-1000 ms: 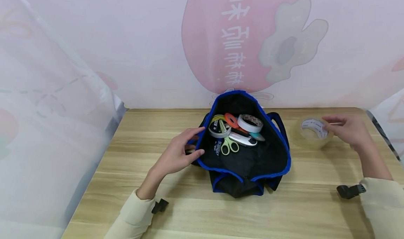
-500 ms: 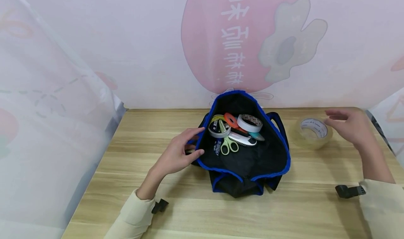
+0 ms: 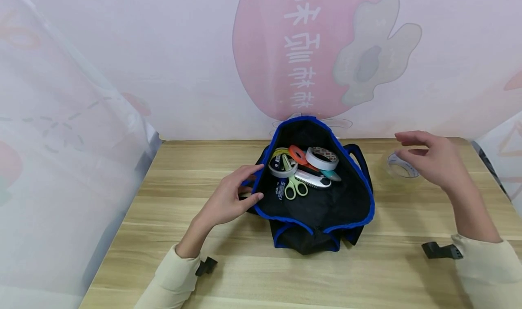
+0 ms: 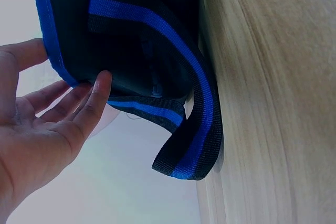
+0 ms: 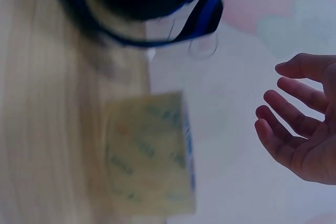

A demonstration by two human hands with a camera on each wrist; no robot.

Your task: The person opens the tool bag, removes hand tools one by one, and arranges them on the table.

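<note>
Tape [image 5: 149, 156] lies right of the bag [image 3: 346, 200], just below the empty right hand [image 3: 438, 161] with its thumb and fingers apart, while the left hand [image 3: 226, 198] pinches the bag's left rim [image 4: 48, 24], which, looking soft, could well sag inward if that hold slackens.

R hand [image 3: 434, 161] has been lifted off tape roll [image 3: 401, 166] & moved L; roll now part. hidden, head cam.

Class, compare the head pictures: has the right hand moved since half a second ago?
Yes. The right hand has moved leftward in the head view, toward the bag, which stays in place.
</note>
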